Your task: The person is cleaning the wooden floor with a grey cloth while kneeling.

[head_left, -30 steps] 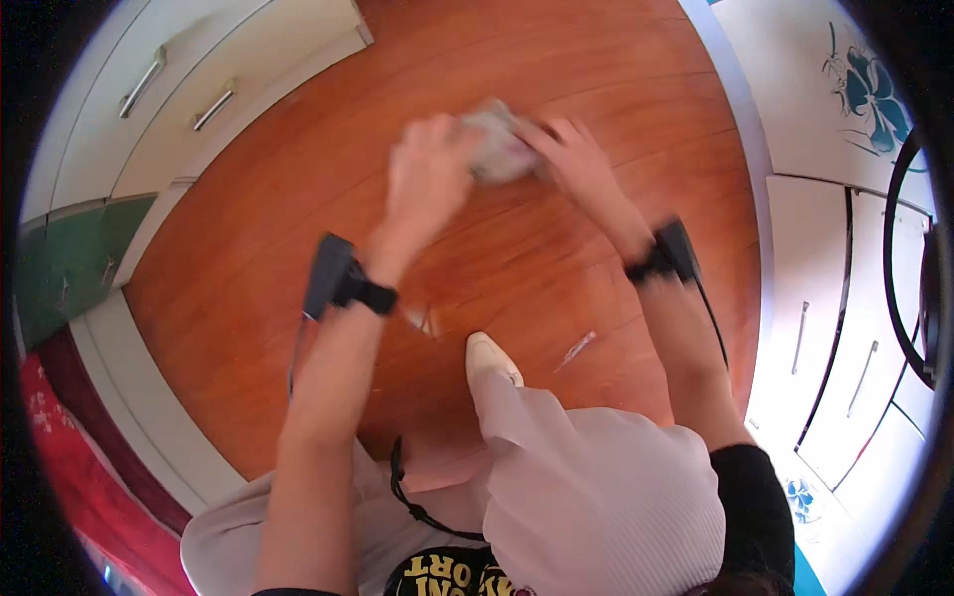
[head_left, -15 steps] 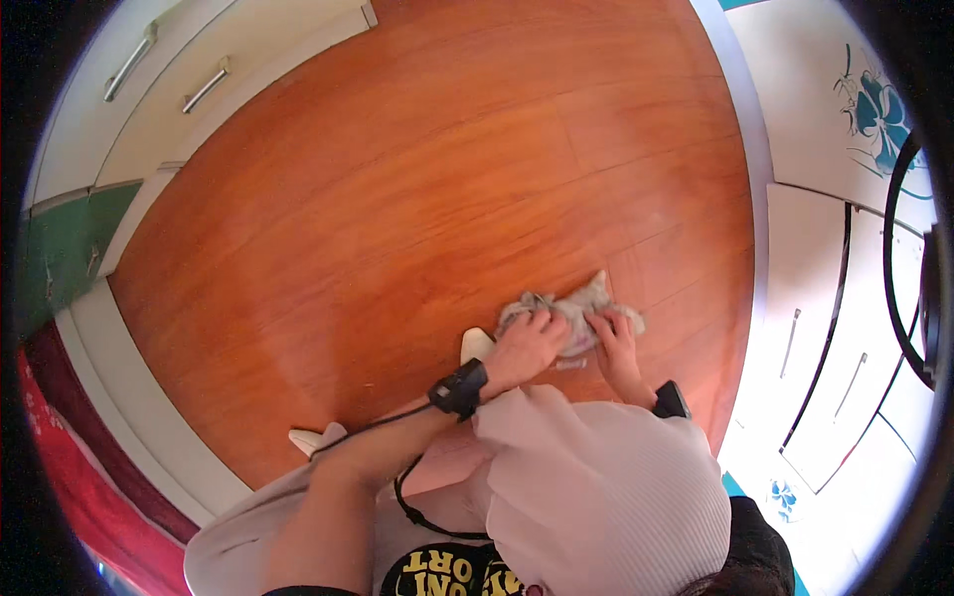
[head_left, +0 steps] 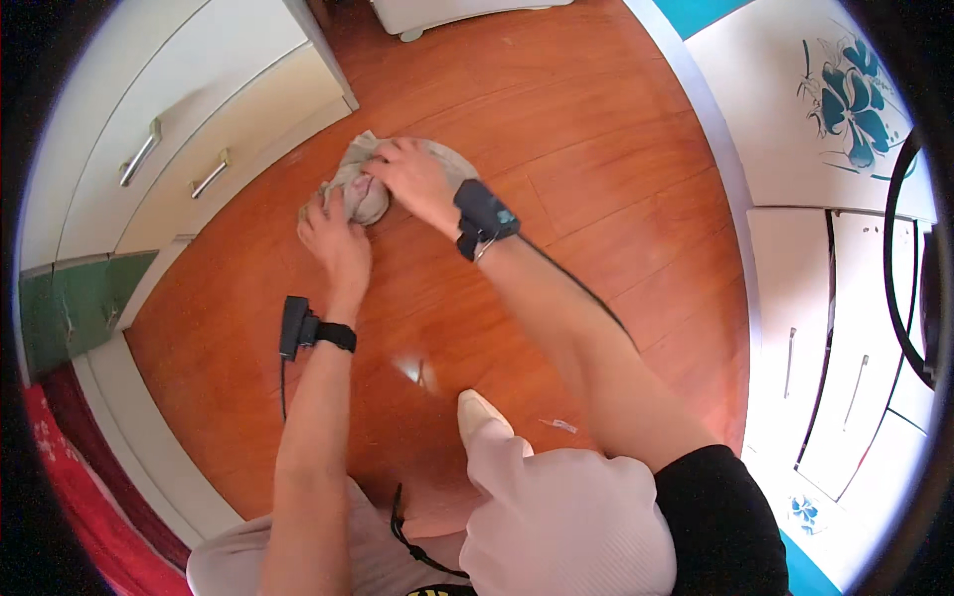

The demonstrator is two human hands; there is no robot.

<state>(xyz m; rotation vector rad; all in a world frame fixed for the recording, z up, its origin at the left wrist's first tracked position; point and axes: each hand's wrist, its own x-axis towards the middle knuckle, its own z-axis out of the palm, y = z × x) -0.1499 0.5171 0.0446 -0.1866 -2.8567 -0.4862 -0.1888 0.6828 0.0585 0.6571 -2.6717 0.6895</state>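
A crumpled pale grey cloth (head_left: 370, 206) is bunched on the wooden floor in front of the drawers. My left hand (head_left: 336, 238) has its curled fingers over the near left side of the cloth. From the right, my right hand (head_left: 409, 179) grips its upper part, and a fold of the cloth shows beyond that wrist. Both hands press it down onto the boards. Parts of the cloth under the fingers are hidden. Black strapped devices with cables sit on both wrists.
A white drawer unit (head_left: 214, 109) with metal handles stands at the left. White cabinets (head_left: 795, 298) with blue flower prints line the right side. A white piece of furniture (head_left: 467, 14) is at the far edge. My light shoe (head_left: 481, 414) and a small wrapper-like scrap (head_left: 559, 426) are nearer.
Both hands and the cloth have moved from the near right of the floor to the far left, by the drawers. My arms now reach forward, and the small scrap on the floor is uncovered.
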